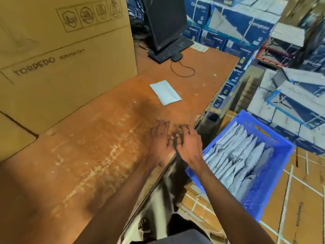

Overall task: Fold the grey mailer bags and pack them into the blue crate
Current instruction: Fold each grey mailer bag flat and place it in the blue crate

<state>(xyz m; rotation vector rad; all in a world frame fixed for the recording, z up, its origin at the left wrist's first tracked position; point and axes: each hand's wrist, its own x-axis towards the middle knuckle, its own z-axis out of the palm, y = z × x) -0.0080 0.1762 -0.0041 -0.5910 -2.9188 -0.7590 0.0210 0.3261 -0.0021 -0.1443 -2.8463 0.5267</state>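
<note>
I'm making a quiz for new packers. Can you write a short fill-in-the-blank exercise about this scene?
1. The folded mailer bags stand packed in a crate coloured ____.
2. One folded bag lies alone on the ____.
3. The left hand and right hand hold ____.
4. The big cardboard box is printed with the word ____.

Missing words: blue; table; nothing; TORPEDO

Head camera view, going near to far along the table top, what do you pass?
The two hands, left and right, then the grey mailer bag, the mouse, the keyboard, the monitor.
</note>
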